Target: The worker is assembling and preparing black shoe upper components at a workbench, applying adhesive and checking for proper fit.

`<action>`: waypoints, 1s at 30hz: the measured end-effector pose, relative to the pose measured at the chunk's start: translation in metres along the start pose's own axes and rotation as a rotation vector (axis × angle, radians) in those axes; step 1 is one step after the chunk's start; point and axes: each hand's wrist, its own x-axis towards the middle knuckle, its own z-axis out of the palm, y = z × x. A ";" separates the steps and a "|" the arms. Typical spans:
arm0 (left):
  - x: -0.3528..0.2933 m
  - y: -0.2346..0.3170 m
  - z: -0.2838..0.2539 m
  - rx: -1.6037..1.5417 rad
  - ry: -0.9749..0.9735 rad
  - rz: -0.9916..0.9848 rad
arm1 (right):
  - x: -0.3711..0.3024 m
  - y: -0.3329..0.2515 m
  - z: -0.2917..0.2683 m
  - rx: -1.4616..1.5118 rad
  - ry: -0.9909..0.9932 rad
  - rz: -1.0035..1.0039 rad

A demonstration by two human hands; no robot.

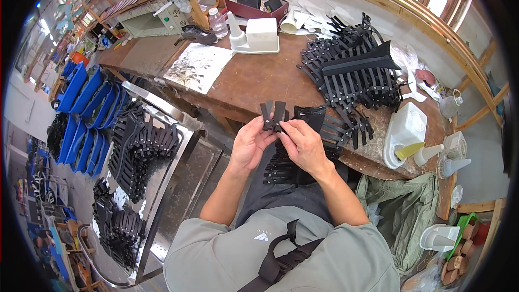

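Observation:
My left hand point(250, 143) and my right hand point(304, 145) meet over my lap and together pinch a small black strap piece point(273, 114) whose strips fan upward. Both sets of fingers close on its lower end. Under my hands more black strap pieces point(284, 167) lie stacked on my lap. A big heap of the same black strapped pieces point(359, 73) rests on the brown workbench point(254, 78) just beyond my right hand.
A white glue tub with a yellow tool point(404, 132) and nozzle bottles point(432, 154) sit at the bench's right end. A white tray point(258, 38), plastic bottle point(218, 21) and red box point(257, 4) stand at the back. A metal rack with black pieces point(141, 146) and blue trays point(89, 111) are to my left.

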 end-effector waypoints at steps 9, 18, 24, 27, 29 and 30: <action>0.008 0.001 -0.023 0.154 0.152 0.136 | -0.011 0.013 -0.003 0.139 0.449 0.163; -0.003 -0.005 0.010 0.104 0.166 0.124 | -0.008 -0.009 0.008 -0.312 0.116 -0.129; 0.000 0.002 0.003 0.257 0.141 0.079 | -0.002 -0.009 -0.006 0.003 0.006 -0.047; 0.003 0.004 0.011 0.290 0.151 0.073 | 0.000 0.011 -0.015 0.317 0.164 0.387; 0.002 0.002 0.019 0.309 0.100 0.047 | 0.016 0.011 -0.022 0.861 0.118 0.709; 0.001 0.002 0.020 0.331 0.038 0.049 | 0.020 0.016 -0.024 0.783 0.003 0.695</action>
